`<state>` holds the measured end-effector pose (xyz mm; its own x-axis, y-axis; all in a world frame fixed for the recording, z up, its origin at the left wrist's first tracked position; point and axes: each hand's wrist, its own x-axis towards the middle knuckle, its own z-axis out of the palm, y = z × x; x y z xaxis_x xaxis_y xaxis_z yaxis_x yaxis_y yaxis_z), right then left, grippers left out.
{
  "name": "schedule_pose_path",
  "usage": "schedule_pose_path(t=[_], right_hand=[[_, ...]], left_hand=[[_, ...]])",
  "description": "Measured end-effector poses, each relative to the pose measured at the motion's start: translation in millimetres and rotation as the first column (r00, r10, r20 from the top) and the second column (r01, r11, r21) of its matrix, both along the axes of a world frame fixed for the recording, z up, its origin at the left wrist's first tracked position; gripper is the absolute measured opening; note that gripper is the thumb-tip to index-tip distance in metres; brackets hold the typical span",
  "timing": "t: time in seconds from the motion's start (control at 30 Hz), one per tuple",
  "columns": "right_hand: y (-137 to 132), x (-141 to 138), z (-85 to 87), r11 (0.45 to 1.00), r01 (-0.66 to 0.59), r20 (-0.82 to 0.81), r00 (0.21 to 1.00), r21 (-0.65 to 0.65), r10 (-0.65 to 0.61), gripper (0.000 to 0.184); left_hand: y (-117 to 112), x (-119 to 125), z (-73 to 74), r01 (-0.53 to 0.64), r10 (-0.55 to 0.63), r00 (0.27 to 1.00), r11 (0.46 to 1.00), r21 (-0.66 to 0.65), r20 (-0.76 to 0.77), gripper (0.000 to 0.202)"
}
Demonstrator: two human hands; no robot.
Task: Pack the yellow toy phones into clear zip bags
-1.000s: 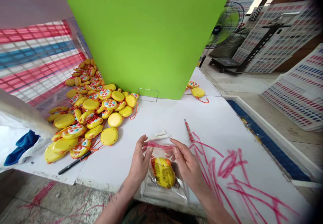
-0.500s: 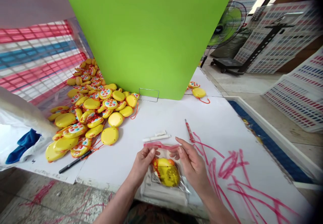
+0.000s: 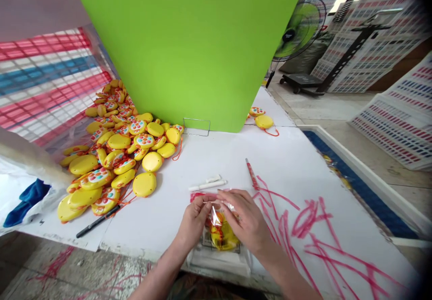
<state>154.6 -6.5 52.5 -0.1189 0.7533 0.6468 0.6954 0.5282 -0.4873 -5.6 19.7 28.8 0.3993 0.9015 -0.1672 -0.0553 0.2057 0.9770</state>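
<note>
Near the table's front edge, both hands work on a clear plastic bag point(image 3: 216, 221) with a red strip along its top; a yellow toy point(image 3: 223, 237) with an orange cord sits inside it. My left hand point(image 3: 194, 221) pinches the bag's red top edge at the left. My right hand point(image 3: 243, 219) lies over the bag's right side, fingers curled onto the top edge. The bag rests on a stack of empty clear bags point(image 3: 219, 259).
A heap of yellow toys point(image 3: 114, 156) with coloured buttons fills the table's left. A black marker point(image 3: 96, 222), a white marker point(image 3: 207, 185) and a red marker point(image 3: 251, 174) lie on the white tabletop point(image 3: 219, 156). A green board point(image 3: 189, 47) stands behind. A fan point(image 3: 299, 29) stands on the floor, right.
Both hands have closed in over the bag's top edge, the right hand moving left across it. The bag with the toy has stayed at the table's front edge.
</note>
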Motion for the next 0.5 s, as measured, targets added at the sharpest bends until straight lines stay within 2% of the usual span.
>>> schedule_pose_path(t=[0.1, 0.2, 0.33, 0.5], right_hand=[[0.7, -10.5, -0.5, 0.999, -0.050, 0.076, 0.996, 0.017, 0.049, 0.052], [1.3, -16.2, -1.1, 0.997, -0.068, 0.144, 0.988, 0.022, 0.064, 0.054], [1.2, -16.4, 1.4, 0.999, -0.028, 0.196, 0.980, 0.034, 0.021, 0.048], [0.6, -14.8, 1.7, 1.000, 0.017, 0.207, 0.978, 0.020, -0.020, 0.036]], left_hand=[[-1.6, 0.8, 14.1, 0.067, -0.032, 0.986, 0.974, 0.215, -0.162, 0.022], [-4.1, 1.0, 24.1, 0.175, -0.044, 0.925, 0.931, 0.320, -0.378, 0.019], [-5.5, 1.7, 23.9, 0.239, -0.014, 0.860, 0.894, 0.379, -0.510, 0.018], [-6.9, 4.0, 19.7, 0.283, -0.042, 0.843, 0.883, 0.375, -0.537, 0.020]])
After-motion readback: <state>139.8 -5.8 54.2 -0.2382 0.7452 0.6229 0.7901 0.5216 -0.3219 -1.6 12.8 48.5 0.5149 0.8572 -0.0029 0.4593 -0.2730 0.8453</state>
